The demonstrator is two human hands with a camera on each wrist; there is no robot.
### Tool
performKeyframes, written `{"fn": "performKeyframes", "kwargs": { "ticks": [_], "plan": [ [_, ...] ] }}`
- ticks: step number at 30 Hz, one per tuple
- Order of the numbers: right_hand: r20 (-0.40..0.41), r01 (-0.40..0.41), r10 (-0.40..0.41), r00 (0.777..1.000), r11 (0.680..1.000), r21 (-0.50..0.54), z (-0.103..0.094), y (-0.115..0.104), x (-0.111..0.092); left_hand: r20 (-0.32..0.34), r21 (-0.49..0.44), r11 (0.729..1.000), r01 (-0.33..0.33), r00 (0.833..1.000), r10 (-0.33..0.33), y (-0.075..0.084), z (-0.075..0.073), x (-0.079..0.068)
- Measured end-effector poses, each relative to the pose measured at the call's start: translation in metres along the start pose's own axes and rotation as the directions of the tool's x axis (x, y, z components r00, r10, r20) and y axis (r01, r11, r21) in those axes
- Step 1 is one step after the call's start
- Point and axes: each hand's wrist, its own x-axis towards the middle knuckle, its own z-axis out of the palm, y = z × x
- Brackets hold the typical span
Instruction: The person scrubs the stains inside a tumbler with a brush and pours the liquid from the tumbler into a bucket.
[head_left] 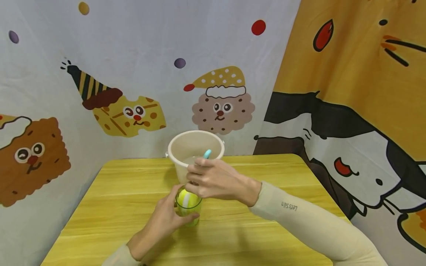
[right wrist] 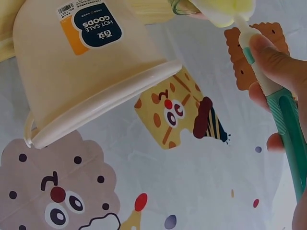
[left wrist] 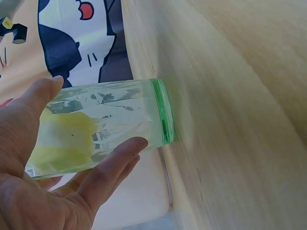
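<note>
In the head view, my left hand (head_left: 163, 214) holds a clear green-tinted glass (left wrist: 120, 112), thumb on one side and fingers on the other. The glass is upright, its thick green base right at the wooden tabletop (head_left: 126, 184). My right hand (head_left: 216, 179) grips the teal and white handle (right wrist: 288, 124) of a bottle brush above the glass. The brush's yellow and white sponge head (head_left: 187, 198) sits inside the glass mouth, and through the glass wall in the left wrist view it fills the upper part.
A cream bucket (head_left: 181, 170) stands just behind the hands, with a label (right wrist: 96, 26) on its side. A white cartoon-printed curtain (head_left: 139, 48) hangs behind the table, and an orange one (head_left: 359, 77) is on the right.
</note>
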Motion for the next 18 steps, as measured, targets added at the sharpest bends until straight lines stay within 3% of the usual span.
{"fn": "performKeyframes", "kwargs": {
  "ticks": [18],
  "plan": [
    [0.085, -0.009, 0.010, 0.996, 1.000, -0.012, 0.0018, 0.0041, 0.0047, -0.019, 0.001, 1.000, -0.010, 1.000, 0.010, -0.0003, 0.0001, 0.0002]
  ]
}}
